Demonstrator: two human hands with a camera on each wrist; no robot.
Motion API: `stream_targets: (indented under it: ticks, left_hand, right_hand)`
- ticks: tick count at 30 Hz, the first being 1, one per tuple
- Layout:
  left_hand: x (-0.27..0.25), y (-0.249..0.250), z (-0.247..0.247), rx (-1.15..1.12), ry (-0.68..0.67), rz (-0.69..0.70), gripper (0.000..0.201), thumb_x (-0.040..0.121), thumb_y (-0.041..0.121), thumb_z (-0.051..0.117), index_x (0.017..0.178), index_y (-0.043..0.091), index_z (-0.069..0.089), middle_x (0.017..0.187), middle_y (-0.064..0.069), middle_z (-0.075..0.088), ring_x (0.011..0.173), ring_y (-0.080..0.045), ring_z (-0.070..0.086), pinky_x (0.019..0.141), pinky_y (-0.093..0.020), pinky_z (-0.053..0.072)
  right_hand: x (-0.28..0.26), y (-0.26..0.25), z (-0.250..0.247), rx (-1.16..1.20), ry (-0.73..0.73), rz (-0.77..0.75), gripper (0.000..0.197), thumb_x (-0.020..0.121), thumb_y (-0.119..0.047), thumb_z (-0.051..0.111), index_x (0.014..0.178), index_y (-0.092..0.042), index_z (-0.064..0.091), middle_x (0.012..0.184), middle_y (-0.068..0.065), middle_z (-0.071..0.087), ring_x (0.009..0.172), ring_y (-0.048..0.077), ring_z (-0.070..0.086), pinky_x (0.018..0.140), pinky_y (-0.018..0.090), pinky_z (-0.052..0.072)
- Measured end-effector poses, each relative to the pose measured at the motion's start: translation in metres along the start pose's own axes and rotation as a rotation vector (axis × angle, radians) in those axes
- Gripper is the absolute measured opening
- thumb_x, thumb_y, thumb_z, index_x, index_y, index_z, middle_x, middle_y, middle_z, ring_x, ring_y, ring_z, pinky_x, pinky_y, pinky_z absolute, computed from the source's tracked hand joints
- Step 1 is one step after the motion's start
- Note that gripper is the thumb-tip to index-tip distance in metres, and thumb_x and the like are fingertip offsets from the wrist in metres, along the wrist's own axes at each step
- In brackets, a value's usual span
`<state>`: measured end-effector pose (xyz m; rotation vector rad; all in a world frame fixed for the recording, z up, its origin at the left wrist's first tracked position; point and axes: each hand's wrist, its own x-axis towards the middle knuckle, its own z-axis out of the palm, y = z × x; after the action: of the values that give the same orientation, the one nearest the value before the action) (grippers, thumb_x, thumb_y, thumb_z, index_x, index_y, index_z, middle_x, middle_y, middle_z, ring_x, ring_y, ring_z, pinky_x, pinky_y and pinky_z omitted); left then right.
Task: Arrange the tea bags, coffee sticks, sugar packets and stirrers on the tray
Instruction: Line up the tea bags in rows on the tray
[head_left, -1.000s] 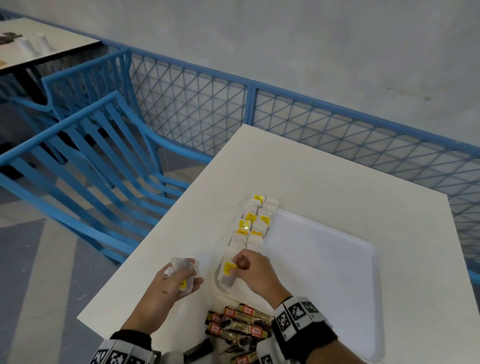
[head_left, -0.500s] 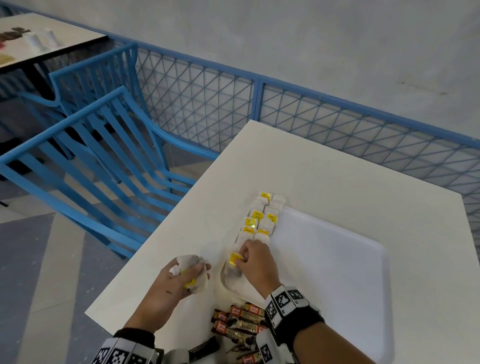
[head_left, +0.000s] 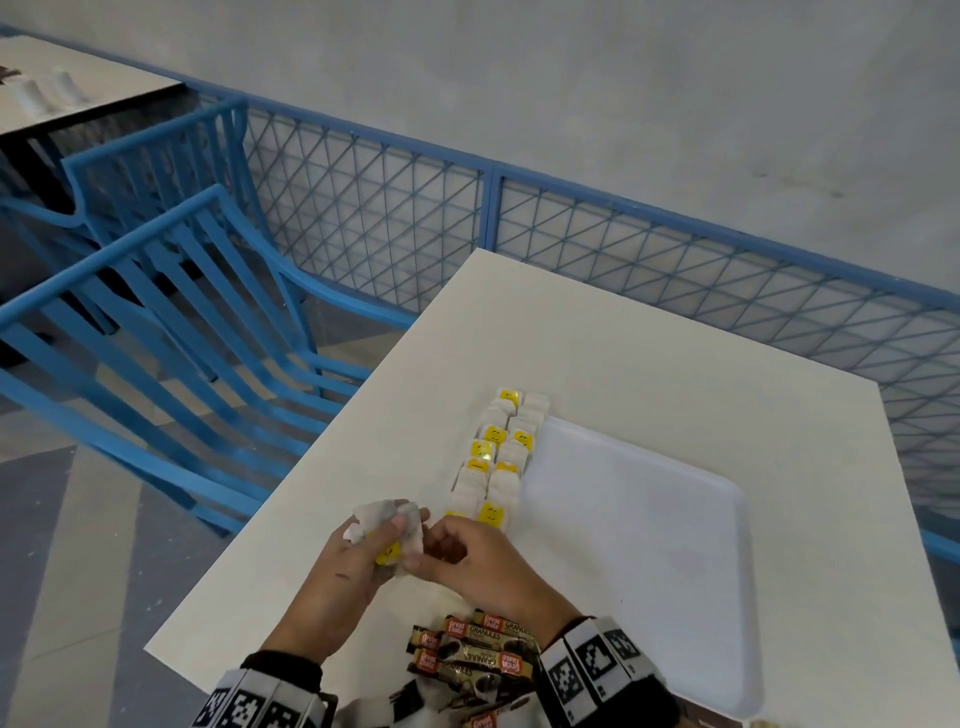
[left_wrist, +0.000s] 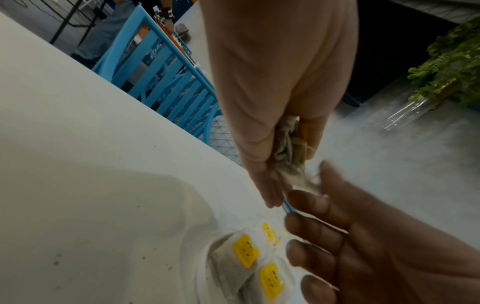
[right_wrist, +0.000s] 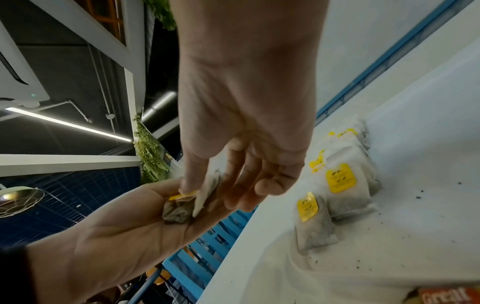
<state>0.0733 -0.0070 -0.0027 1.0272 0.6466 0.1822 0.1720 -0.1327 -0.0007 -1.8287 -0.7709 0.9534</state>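
A white tray (head_left: 649, 545) lies on the white table (head_left: 623, 338). Two rows of tea bags (head_left: 498, 457) with yellow tags run along the tray's left edge; the right wrist view shows these tea bags (right_wrist: 345, 185) near its rim. My left hand (head_left: 395, 535) grips a crumpled bunch of tea bags (head_left: 387, 519) just left of the tray. My right hand (head_left: 421, 556) meets it, thumb and fingers pinching one tea bag (right_wrist: 207, 191) in the left palm (right_wrist: 116, 226). Coffee sticks (head_left: 478, 654) lie heaped by my right wrist. Sugar packets and stirrers are not in view.
The table's left edge runs close under my left hand. Blue slatted chairs (head_left: 156, 312) stand to the left and a blue mesh railing (head_left: 675, 260) runs behind the table. Another table (head_left: 78, 88) is at the far left. Tea dust specks the tray (right_wrist: 428, 205).
My right hand let go of the tea bag it laid at the near end of the row and moved left to the bunch in my left hand.
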Motion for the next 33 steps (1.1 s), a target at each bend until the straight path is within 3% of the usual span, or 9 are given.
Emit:
stream_targets:
  ticks: [4, 7, 10, 12, 17, 20, 23, 26, 33]
  left_hand:
    - [0.000, 0.001, 0.006, -0.009, -0.025, -0.012, 0.034, 0.088, 0.020, 0.056, 0.116, 0.001, 0.059, 0.114, -0.021, 0.065, 0.099, -0.027, 0.065, 0.079, -0.032, 0.056]
    - [0.001, 0.001, 0.007, -0.045, 0.004, -0.023, 0.028, 0.094, 0.011, 0.046, 0.117, 0.001, 0.059, 0.113, -0.016, 0.068, 0.100, -0.024, 0.066, 0.086, -0.033, 0.055]
    - [0.001, 0.002, 0.005, -0.074, 0.047, -0.035, 0.024, 0.096, 0.008, 0.044, 0.113, 0.001, 0.060, 0.110, -0.014, 0.070, 0.103, -0.026, 0.066, 0.088, -0.036, 0.053]
    - [0.000, 0.002, 0.006, -0.076, 0.063, -0.044, 0.022, 0.096, 0.006, 0.044, 0.109, 0.001, 0.060, 0.108, -0.015, 0.070, 0.101, -0.027, 0.067, 0.082, -0.033, 0.057]
    - [-0.004, 0.000, 0.013, -0.030, 0.035, -0.088, 0.017, 0.094, 0.004, 0.047, 0.103, 0.001, 0.061, 0.094, -0.014, 0.069, 0.079, -0.020, 0.069, 0.065, -0.024, 0.058]
    - [-0.006, 0.000, 0.018, 0.006, -0.006, -0.112, 0.015, 0.093, 0.004, 0.048, 0.100, 0.002, 0.062, 0.089, -0.013, 0.067, 0.073, -0.018, 0.068, 0.066, -0.024, 0.058]
    - [-0.007, -0.001, 0.022, 0.038, -0.021, -0.127, 0.014, 0.094, 0.005, 0.048, 0.098, 0.004, 0.062, 0.089, -0.012, 0.067, 0.075, -0.019, 0.066, 0.072, -0.027, 0.056]
    - [-0.009, -0.001, 0.024, 0.078, -0.024, -0.129, 0.014, 0.094, 0.006, 0.049, 0.099, 0.004, 0.062, 0.090, -0.011, 0.067, 0.077, -0.018, 0.065, 0.075, -0.028, 0.053]
    - [-0.010, 0.003, 0.015, 0.082, 0.045, -0.108, 0.014, 0.093, 0.009, 0.052, 0.099, 0.004, 0.064, 0.081, -0.008, 0.056, 0.072, -0.017, 0.060, 0.070, -0.025, 0.053]
  right_hand:
    - [-0.003, 0.005, -0.004, 0.020, 0.046, 0.009, 0.015, 0.085, -0.025, 0.065, 0.075, -0.027, 0.055, 0.066, -0.012, 0.052, 0.058, -0.004, 0.046, 0.061, 0.010, 0.037]
    - [-0.007, 0.011, -0.012, 0.018, 0.147, 0.037, 0.015, 0.086, -0.024, 0.065, 0.077, -0.028, 0.054, 0.061, -0.009, 0.048, 0.054, 0.000, 0.045, 0.059, 0.014, 0.039]
    - [-0.016, 0.013, -0.022, 0.078, 0.217, 0.032, 0.007, 0.088, -0.020, 0.063, 0.087, -0.022, 0.056, 0.059, 0.000, 0.061, 0.049, 0.004, 0.054, 0.058, 0.015, 0.045]
    - [-0.021, 0.014, -0.028, 0.076, 0.279, 0.013, 0.006, 0.088, -0.022, 0.062, 0.087, -0.025, 0.057, 0.065, 0.000, 0.069, 0.056, 0.002, 0.061, 0.060, 0.010, 0.043]
    - [-0.031, 0.017, -0.035, -0.082, 0.414, -0.105, 0.021, 0.087, -0.020, 0.064, 0.081, -0.038, 0.056, 0.078, -0.025, 0.068, 0.078, -0.011, 0.061, 0.063, 0.007, 0.042]
    - [-0.039, 0.018, -0.037, -0.077, 0.417, -0.168, 0.027, 0.090, -0.012, 0.057, 0.087, -0.039, 0.059, 0.089, -0.033, 0.065, 0.083, -0.006, 0.061, 0.059, 0.008, 0.041]
    - [-0.044, 0.014, -0.039, 0.006, 0.400, -0.189, 0.022, 0.092, -0.011, 0.052, 0.092, -0.029, 0.064, 0.079, -0.022, 0.066, 0.071, 0.001, 0.059, 0.056, 0.011, 0.039]
    - [-0.042, 0.015, -0.040, 0.082, 0.409, -0.166, 0.009, 0.088, -0.020, 0.061, 0.090, -0.027, 0.066, 0.076, -0.017, 0.068, 0.070, 0.005, 0.060, 0.063, 0.015, 0.044]
    - [-0.022, 0.043, -0.044, 0.055, 0.450, -0.076, 0.031, 0.080, -0.002, 0.067, 0.091, -0.031, 0.059, 0.075, -0.004, 0.058, 0.068, 0.006, 0.055, 0.065, 0.016, 0.048]
